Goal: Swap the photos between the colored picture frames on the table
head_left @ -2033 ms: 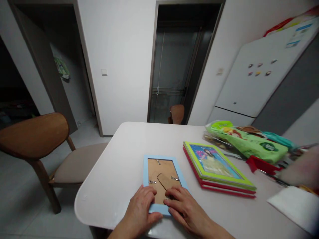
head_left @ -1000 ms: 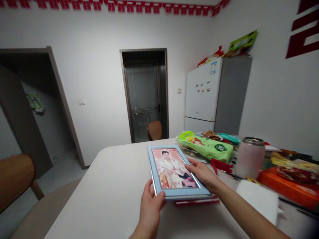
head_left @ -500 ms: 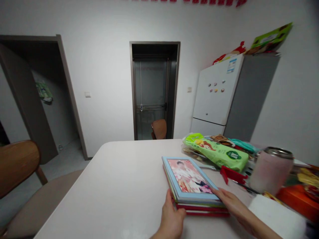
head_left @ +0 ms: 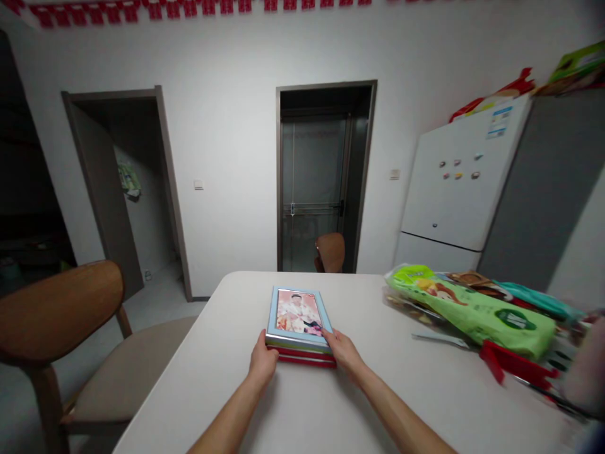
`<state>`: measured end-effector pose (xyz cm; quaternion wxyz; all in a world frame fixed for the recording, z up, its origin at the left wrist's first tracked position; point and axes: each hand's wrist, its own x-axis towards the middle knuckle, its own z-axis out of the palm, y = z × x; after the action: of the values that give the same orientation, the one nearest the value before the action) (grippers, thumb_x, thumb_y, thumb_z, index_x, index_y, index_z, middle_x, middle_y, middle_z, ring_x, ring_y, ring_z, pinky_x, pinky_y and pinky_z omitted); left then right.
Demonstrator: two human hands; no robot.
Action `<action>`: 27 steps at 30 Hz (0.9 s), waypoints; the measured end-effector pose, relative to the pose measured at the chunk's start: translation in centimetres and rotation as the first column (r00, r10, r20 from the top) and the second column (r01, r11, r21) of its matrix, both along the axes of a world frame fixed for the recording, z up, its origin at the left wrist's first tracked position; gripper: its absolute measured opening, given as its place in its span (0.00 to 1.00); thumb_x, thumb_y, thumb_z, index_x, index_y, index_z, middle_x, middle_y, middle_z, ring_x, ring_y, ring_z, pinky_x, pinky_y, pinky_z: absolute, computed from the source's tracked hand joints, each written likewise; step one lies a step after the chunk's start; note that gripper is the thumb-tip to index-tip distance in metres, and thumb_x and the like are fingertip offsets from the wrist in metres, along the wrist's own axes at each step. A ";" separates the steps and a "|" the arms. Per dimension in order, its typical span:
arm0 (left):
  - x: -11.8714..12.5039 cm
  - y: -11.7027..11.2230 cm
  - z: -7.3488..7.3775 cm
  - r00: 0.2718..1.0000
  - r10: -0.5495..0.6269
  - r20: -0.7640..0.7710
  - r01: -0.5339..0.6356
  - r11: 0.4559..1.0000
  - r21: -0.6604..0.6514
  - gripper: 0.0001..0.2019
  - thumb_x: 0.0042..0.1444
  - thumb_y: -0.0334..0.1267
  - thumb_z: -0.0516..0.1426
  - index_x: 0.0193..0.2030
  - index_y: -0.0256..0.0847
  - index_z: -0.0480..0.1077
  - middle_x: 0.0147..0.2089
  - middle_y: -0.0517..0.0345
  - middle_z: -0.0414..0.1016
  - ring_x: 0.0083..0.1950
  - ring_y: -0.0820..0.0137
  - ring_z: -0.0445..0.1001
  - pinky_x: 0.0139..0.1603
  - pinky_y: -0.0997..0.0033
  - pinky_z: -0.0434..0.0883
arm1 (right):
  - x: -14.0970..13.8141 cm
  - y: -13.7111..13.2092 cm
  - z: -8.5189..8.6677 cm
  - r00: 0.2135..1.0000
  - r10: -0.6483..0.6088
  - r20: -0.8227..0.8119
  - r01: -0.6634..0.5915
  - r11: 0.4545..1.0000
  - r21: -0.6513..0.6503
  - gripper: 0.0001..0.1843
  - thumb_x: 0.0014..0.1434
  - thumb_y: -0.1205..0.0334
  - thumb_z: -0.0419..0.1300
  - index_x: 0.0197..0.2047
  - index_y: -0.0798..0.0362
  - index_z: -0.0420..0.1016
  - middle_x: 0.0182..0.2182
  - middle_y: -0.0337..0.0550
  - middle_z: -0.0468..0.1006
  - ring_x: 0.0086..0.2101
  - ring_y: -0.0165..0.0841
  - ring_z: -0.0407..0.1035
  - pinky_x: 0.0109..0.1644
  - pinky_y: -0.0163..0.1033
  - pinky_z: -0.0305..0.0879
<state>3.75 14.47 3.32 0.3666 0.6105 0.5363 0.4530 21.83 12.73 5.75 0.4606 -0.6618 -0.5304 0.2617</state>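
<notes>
A light blue picture frame (head_left: 299,313) with a pink picture in it lies face up on top of a flat stack. Below it, green and red layers (head_left: 306,358) show along the near edge; what kind of things they are I cannot tell. My left hand (head_left: 263,360) grips the stack's near left corner, its thumb at the front edge. At the near right corner my right hand (head_left: 346,353) holds the stack, fingers along the side and partly over the blue border. The stack is low over the white table (head_left: 227,353); whether it touches the top I cannot tell.
On the table's right lie a green soft pack (head_left: 482,309), a whitish flat utensil (head_left: 442,340), a red plastic piece (head_left: 515,362) and a blurred pink jar (head_left: 588,372). A wooden chair (head_left: 61,309) stands at the left, another (head_left: 331,252) behind the far edge.
Both hands have carried the stack left and farther over the table, away from the clutter. The view has shifted too, so the clutter sits farther right.
</notes>
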 end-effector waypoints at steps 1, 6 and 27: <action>-0.4 0.1 0.0 1.000 0.022 0.019 -0.022 1.000 -0.008 0.13 0.55 0.36 0.52 0.48 0.38 0.61 0.47 0.54 0.66 0.43 0.66 0.69 0.43 0.61 0.66 | -0.3 0.5 0.1 1.000 -0.005 -0.002 0.005 1.000 0.015 0.16 0.55 0.58 0.51 0.45 0.55 0.64 0.44 0.42 0.67 0.40 0.34 0.65 0.42 0.44 0.64; -1.7 -1.1 1.0 0.981 0.126 0.145 -0.114 0.990 -0.084 0.15 0.54 0.35 0.53 0.49 0.37 0.59 0.44 0.54 0.66 0.42 0.67 0.69 0.41 0.62 0.67 | -0.1 0.4 0.7 0.994 -0.100 -0.045 0.104 0.992 0.075 0.20 0.55 0.59 0.48 0.50 0.57 0.60 0.35 0.45 0.71 0.35 0.33 0.66 0.37 0.41 0.63; -1.8 -10.4 11.4 0.541 -0.220 0.812 0.366 0.931 0.008 0.22 0.42 0.50 0.59 0.39 0.37 0.63 0.18 0.68 0.65 0.16 0.83 0.59 0.17 0.85 0.54 | -8.3 -10.5 9.3 0.461 0.414 -0.785 -0.267 0.908 0.322 0.14 0.48 0.53 0.53 0.32 0.54 0.70 0.17 0.34 0.66 0.16 0.22 0.56 0.19 0.30 0.51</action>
<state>1.97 4.04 14.76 0.6868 0.3903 0.2386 0.5649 13.54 2.22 15.03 0.6447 -0.2967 -0.3831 0.5912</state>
